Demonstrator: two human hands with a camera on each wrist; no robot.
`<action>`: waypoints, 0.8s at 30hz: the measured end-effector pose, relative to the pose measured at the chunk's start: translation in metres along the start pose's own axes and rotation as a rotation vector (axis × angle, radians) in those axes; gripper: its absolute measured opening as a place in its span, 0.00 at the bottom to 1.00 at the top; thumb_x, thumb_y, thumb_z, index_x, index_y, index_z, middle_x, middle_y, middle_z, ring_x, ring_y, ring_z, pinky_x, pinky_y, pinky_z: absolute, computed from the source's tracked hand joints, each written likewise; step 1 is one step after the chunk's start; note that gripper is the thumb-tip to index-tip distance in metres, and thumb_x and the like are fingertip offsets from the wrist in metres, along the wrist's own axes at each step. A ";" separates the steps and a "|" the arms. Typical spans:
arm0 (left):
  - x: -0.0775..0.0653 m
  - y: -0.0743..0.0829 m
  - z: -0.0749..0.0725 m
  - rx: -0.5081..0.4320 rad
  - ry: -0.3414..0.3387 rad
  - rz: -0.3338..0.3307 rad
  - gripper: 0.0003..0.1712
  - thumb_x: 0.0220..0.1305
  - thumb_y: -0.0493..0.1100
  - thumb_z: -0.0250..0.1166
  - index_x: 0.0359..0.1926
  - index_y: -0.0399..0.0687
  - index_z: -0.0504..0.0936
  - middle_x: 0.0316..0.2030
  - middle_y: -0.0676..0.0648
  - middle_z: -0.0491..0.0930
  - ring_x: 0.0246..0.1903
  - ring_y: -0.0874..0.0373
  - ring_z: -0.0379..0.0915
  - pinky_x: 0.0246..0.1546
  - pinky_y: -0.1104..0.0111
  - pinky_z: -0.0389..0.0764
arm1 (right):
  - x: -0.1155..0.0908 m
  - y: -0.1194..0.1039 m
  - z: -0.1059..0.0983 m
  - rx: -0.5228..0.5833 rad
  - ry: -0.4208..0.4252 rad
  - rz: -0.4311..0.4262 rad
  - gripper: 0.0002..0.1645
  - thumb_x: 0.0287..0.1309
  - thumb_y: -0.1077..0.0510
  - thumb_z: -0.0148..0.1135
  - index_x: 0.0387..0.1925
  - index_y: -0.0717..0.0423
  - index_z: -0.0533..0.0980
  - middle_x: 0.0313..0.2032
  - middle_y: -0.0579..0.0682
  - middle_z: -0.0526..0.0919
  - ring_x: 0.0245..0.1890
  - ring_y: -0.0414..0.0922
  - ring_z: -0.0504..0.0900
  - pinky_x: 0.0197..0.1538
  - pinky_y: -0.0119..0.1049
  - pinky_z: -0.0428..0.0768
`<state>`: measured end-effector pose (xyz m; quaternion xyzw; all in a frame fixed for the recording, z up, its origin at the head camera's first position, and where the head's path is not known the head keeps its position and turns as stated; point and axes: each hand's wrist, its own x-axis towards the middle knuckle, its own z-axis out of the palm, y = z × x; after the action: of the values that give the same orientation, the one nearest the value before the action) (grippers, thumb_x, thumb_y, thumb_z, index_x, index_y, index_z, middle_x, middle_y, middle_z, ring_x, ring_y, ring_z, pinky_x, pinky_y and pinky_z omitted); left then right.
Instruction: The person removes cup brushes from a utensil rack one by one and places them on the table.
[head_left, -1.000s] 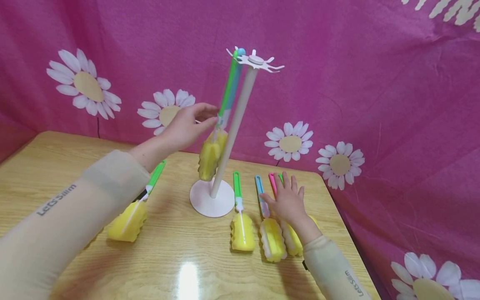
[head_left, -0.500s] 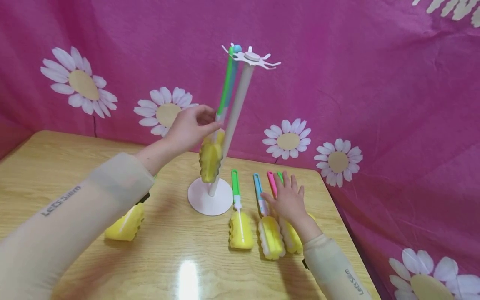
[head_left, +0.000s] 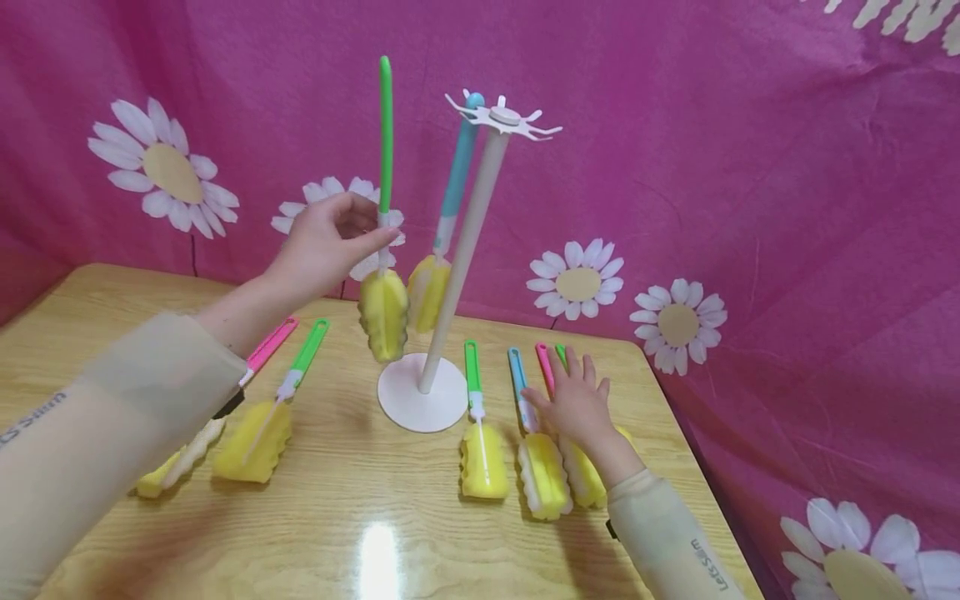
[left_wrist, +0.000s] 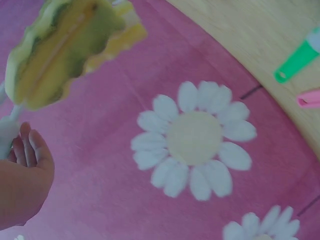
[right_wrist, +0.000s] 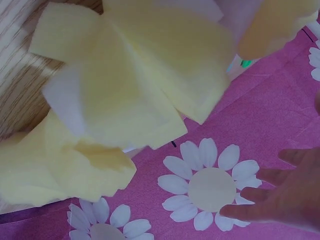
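Note:
My left hand (head_left: 330, 237) pinches a green-handled sponge brush (head_left: 385, 304) at its white neck, handle up and yellow sponge down, left of the white stand (head_left: 468, 250). In the left wrist view its sponge (left_wrist: 62, 52) fills the top left corner, above the hand (left_wrist: 27, 175). A blue-handled sponge brush (head_left: 459, 179) hangs from a hook at the stand's top. My right hand (head_left: 579, 404) has its fingers spread over the brushes at the right, partly covering a pink-handled brush (head_left: 543, 362). The right wrist view shows that hand (right_wrist: 290, 192) beside blurred yellow sponges (right_wrist: 145, 70).
On the wooden table (head_left: 315, 533), a green-handled brush (head_left: 474, 367) and a blue-handled brush (head_left: 517, 367) lie right of the stand's round base (head_left: 405, 408). Another green-handled brush (head_left: 307, 354) and a pink-handled brush (head_left: 272, 346) lie at the left. A magenta cloth (head_left: 675, 167) hangs behind.
The green-handled brush has come off the stand's hook and moved left in my left hand. Its handle now stands apart from the blue-handled brush. The right hand stays in place.

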<state>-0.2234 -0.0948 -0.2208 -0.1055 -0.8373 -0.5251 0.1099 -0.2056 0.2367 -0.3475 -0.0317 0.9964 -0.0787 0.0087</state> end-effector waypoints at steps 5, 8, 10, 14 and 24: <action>-0.005 -0.020 -0.010 0.081 -0.005 -0.060 0.23 0.61 0.52 0.62 0.48 0.39 0.74 0.42 0.40 0.77 0.42 0.51 0.72 0.38 0.68 0.72 | 0.001 0.000 0.000 -0.008 0.016 -0.007 0.48 0.60 0.36 0.53 0.72 0.55 0.48 0.71 0.64 0.46 0.70 0.66 0.42 0.63 0.71 0.43; -0.007 -0.037 -0.010 0.139 -0.051 -0.113 0.23 0.60 0.53 0.62 0.46 0.38 0.75 0.40 0.41 0.78 0.40 0.51 0.73 0.36 0.68 0.73 | 0.000 -0.001 0.000 -0.015 0.021 -0.013 0.47 0.60 0.36 0.53 0.72 0.54 0.49 0.71 0.64 0.46 0.70 0.66 0.43 0.63 0.70 0.44; -0.010 -0.050 -0.007 0.194 -0.098 -0.141 0.23 0.59 0.54 0.63 0.44 0.38 0.76 0.38 0.41 0.79 0.38 0.51 0.74 0.35 0.68 0.73 | 0.000 -0.002 0.000 -0.017 0.023 -0.012 0.47 0.60 0.37 0.53 0.71 0.54 0.49 0.71 0.64 0.47 0.70 0.66 0.43 0.63 0.70 0.44; -0.016 -0.078 0.005 0.287 -0.200 -0.219 0.23 0.59 0.52 0.63 0.43 0.35 0.76 0.36 0.40 0.80 0.34 0.53 0.75 0.31 0.69 0.71 | 0.000 -0.001 -0.001 -0.016 0.019 -0.007 0.47 0.60 0.37 0.53 0.71 0.54 0.50 0.71 0.64 0.47 0.70 0.66 0.42 0.64 0.69 0.44; -0.025 -0.125 0.027 0.403 -0.378 -0.332 0.16 0.58 0.46 0.63 0.22 0.37 0.75 0.15 0.49 0.74 0.17 0.62 0.69 0.19 0.73 0.67 | -0.004 0.004 -0.004 -0.007 0.028 -0.011 0.47 0.59 0.37 0.54 0.71 0.57 0.51 0.71 0.64 0.47 0.70 0.67 0.42 0.64 0.69 0.44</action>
<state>-0.2382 -0.1249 -0.3467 -0.0392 -0.9358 -0.3306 -0.1158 -0.2019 0.2410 -0.3443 -0.0359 0.9965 -0.0758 -0.0059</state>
